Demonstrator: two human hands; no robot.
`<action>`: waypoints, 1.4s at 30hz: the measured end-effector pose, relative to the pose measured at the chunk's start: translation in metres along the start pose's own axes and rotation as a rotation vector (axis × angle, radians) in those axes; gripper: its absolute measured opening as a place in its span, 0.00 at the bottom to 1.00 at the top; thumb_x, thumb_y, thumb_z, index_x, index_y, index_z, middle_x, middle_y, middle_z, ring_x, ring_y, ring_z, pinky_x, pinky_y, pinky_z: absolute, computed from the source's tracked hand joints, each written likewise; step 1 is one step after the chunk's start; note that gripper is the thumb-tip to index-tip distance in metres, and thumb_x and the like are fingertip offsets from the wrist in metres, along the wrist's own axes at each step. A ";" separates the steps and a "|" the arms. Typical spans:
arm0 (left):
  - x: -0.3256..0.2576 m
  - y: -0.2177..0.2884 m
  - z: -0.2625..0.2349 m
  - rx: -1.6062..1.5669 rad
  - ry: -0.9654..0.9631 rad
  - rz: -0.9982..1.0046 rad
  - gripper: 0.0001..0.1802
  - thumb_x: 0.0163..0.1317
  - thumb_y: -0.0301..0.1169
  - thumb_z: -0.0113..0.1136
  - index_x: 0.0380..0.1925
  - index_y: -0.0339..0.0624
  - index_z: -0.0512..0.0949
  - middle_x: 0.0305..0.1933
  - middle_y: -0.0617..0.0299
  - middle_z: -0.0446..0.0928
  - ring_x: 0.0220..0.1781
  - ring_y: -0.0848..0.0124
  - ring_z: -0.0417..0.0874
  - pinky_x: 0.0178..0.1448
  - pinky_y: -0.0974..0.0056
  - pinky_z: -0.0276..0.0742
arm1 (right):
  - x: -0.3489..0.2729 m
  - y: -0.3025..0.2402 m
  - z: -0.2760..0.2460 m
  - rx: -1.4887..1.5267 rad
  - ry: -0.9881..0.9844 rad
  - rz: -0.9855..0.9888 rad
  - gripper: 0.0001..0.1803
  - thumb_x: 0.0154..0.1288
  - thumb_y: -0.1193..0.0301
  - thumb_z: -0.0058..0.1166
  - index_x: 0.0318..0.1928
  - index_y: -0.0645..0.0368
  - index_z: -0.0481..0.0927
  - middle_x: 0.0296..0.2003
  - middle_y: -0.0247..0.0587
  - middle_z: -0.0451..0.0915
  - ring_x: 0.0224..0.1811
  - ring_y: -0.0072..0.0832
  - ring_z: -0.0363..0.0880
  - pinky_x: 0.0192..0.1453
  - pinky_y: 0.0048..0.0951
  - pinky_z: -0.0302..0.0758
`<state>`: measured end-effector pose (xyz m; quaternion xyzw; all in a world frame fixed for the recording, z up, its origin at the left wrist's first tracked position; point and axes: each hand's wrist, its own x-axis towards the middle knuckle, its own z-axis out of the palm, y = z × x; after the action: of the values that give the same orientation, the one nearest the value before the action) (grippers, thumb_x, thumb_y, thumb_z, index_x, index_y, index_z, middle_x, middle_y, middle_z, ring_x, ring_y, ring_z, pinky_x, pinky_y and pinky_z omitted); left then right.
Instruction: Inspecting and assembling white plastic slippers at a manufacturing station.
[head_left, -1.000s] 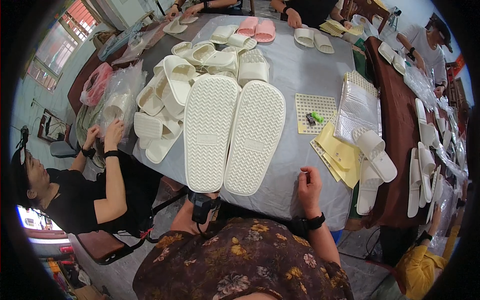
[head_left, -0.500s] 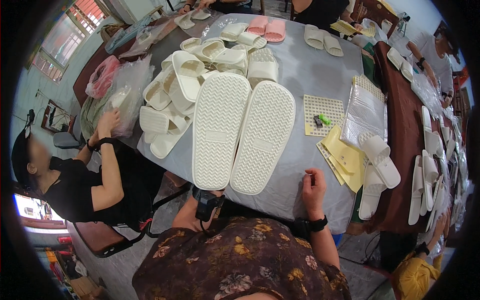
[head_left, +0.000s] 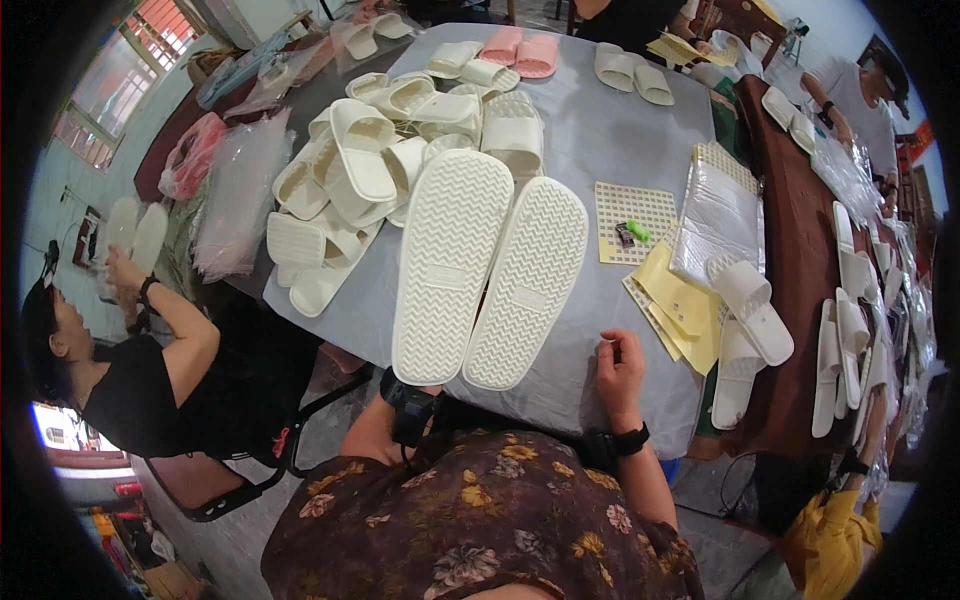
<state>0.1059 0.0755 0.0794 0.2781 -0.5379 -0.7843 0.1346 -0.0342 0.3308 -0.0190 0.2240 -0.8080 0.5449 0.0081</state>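
Two large white slippers lie side by side with their zigzag soles up, over the near edge of the grey-clothed table. My left hand is mostly hidden beneath their heels and holds them; only its wrist with a black watch shows. My right hand rests on the table edge just right of the slippers, fingers curled, nothing visible in it. A black band sits on that wrist.
A pile of white slippers fills the table's left; pink slippers lie far back. A perforated card, clear bag, yellow sheets and more slippers lie right. A seated person at left holds up white slippers.
The two slippers have come a little nearer and to the right in my view. The person at left has raised a pair of white slippers higher. My right hand stays on the table edge.
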 end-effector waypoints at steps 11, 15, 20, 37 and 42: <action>0.010 -0.040 0.054 0.943 -0.213 0.437 0.31 0.58 0.42 0.67 0.56 0.32 0.75 0.50 0.42 0.74 0.49 0.43 0.78 0.58 0.50 0.74 | -0.003 0.015 0.000 0.285 -0.028 0.229 0.06 0.72 0.73 0.54 0.45 0.61 0.79 0.27 0.30 0.76 0.28 0.16 0.72 0.32 0.22 0.70; 0.007 -0.050 0.042 1.061 -0.244 0.433 0.20 0.61 0.38 0.67 0.49 0.38 0.82 0.52 0.48 0.77 0.54 0.52 0.81 0.57 0.56 0.76 | -0.001 0.016 0.002 0.295 -0.040 0.244 0.06 0.72 0.73 0.54 0.45 0.62 0.79 0.26 0.29 0.75 0.28 0.15 0.71 0.32 0.21 0.69; 0.009 -0.036 0.024 0.868 0.021 0.387 0.14 0.60 0.31 0.65 0.44 0.37 0.81 0.50 0.49 0.79 0.51 0.52 0.81 0.54 0.57 0.77 | -0.003 0.016 0.002 0.259 -0.029 0.201 0.06 0.71 0.74 0.55 0.46 0.63 0.79 0.26 0.29 0.75 0.27 0.15 0.70 0.30 0.21 0.69; 0.006 -0.065 0.015 1.075 -0.009 0.492 0.13 0.62 0.33 0.66 0.39 0.35 0.79 0.41 0.50 0.78 0.44 0.54 0.81 0.48 0.56 0.78 | 0.001 0.018 0.007 0.124 0.017 0.096 0.04 0.66 0.78 0.56 0.41 0.62 0.80 0.26 0.32 0.75 0.25 0.18 0.70 0.29 0.22 0.69; 0.028 -0.058 0.045 1.308 0.014 0.484 0.21 0.62 0.45 0.65 0.37 0.34 0.78 0.39 0.43 0.79 0.40 0.48 0.83 0.43 0.50 0.81 | -0.001 0.019 0.006 0.130 -0.001 0.121 0.04 0.67 0.78 0.55 0.41 0.62 0.80 0.25 0.31 0.74 0.25 0.17 0.70 0.30 0.22 0.68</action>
<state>0.0617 0.1185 0.0296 0.1795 -0.9459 -0.2454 0.1137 -0.0395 0.3320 -0.0386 0.1751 -0.7830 0.5956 -0.0401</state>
